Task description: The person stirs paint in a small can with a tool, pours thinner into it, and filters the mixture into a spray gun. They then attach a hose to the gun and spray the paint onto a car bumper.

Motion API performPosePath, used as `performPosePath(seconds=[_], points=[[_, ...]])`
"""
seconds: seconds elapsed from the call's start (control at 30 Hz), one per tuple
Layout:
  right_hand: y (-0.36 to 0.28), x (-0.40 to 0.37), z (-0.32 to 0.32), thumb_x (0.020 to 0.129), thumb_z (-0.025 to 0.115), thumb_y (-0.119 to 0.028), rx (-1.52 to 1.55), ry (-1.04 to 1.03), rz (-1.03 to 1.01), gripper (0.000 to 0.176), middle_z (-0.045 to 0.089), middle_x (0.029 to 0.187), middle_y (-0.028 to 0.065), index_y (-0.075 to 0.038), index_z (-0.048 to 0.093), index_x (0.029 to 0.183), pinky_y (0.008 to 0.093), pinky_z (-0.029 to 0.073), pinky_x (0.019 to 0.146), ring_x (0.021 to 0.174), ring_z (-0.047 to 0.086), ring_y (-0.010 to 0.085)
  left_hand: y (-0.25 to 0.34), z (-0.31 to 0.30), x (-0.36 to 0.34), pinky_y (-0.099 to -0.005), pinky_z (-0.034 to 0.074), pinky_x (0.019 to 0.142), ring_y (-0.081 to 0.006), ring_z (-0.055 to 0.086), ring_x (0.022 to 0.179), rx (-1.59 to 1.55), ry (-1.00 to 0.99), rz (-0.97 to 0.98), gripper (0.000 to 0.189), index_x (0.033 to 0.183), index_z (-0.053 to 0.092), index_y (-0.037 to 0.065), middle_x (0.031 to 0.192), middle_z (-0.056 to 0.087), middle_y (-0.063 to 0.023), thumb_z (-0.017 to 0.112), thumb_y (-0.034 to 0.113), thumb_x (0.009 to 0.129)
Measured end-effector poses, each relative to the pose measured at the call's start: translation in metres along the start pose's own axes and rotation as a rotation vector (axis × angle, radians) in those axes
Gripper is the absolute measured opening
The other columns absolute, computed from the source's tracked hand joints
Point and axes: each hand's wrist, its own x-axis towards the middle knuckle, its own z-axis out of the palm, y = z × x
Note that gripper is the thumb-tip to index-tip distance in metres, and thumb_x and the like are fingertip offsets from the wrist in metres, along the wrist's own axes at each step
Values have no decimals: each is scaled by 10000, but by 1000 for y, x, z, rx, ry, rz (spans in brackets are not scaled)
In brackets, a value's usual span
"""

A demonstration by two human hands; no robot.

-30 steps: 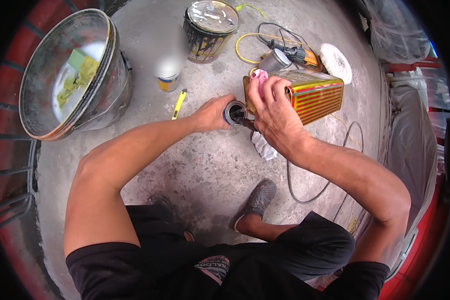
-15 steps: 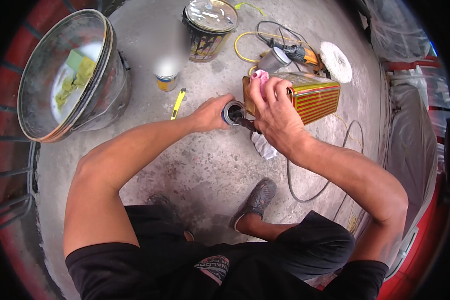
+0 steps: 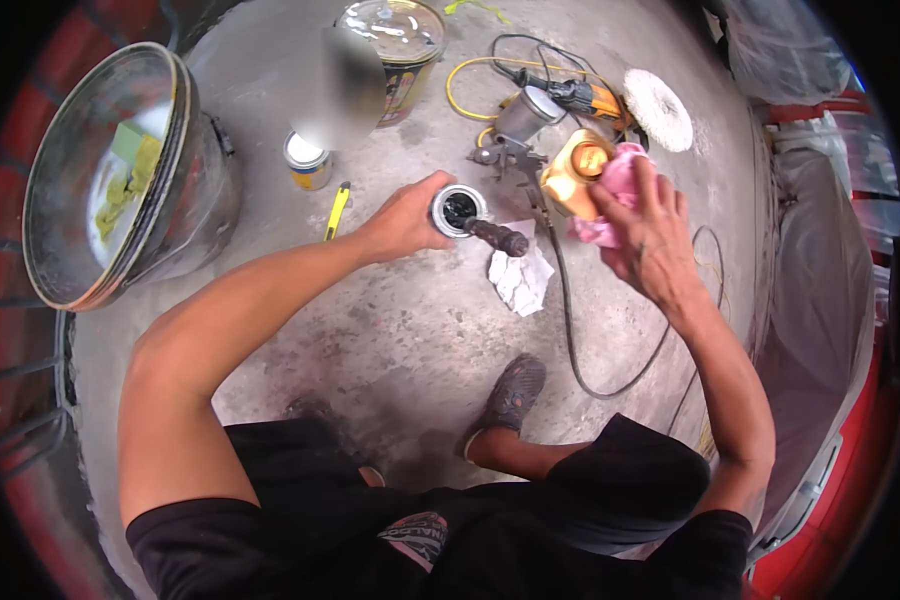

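My left hand is wrapped round a small round open can. Dark material shows inside it, and a tool with a dark ridged handle leans out over its rim toward the right. My right hand grips a pink cloth against the side of a gold metal tin. The tin's top faces me, with a round orange-gold fitting on it. How far my right fingers hold the tin itself is hidden by the cloth. Crumpled white paper lies on the floor between my hands.
A large bucket with a green-yellow cloth stands left. Near it are a small lidded can and a yellow utility knife. Farther off are a lidded pail, a spray gun and an orange polisher. A hose curves at right.
My right hand has drawn the tin back to the right, turning it from lying tilted over the small can to standing up. The small can has shifted slightly left in my left hand.
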Motion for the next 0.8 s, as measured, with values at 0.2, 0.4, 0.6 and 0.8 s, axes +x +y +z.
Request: performPosePath(seconds=[0.2, 0.4, 0.6, 0.8], points=[[95, -40, 68, 761, 856, -258, 202, 126, 295, 773, 447, 1535, 261, -242, 634, 1502, 555, 467, 1103, 1298, 554, 478, -8, -4, -3, -374, 538, 1013, -210, 673, 1163, 118, 47, -23, 740, 1396, 524, 55, 1246, 697, -117, 887, 61, 751], [130, -54, 150, 827, 849, -380, 493, 192, 403, 779, 454, 1541, 287, -173, 595, 1534, 514, 499, 1109, 1309, 558, 477, -24, 1, -5, -377, 533, 998, -218, 678, 1121, -9, 57, -100, 651, 1324, 551, 44, 1189, 700, -113, 863, 18, 753], [165, -83, 163, 847, 842, -569, 354, 50, 430, 987, 408, 1593, 316, -169, 427, 1648, 597, 453, 1138, 1420, 486, 497, -34, 2, 0, -371, 529, 1005, -209, 672, 1126, -22, 69, -86, 697, 1359, 538, 28, 1202, 699, -112, 865, 15, 743], [68, -34, 103, 886, 855, -280, 321, 266, 92, 755, 486, 1540, 227, -193, 530, 1561, 517, 513, 1085, 1308, 585, 452, -39, 4, 1, -365, 528, 1009, -212, 674, 1123, 15, 79, -79, 687, 1359, 537, 28, 1197, 698, -110, 861, 17, 753]])
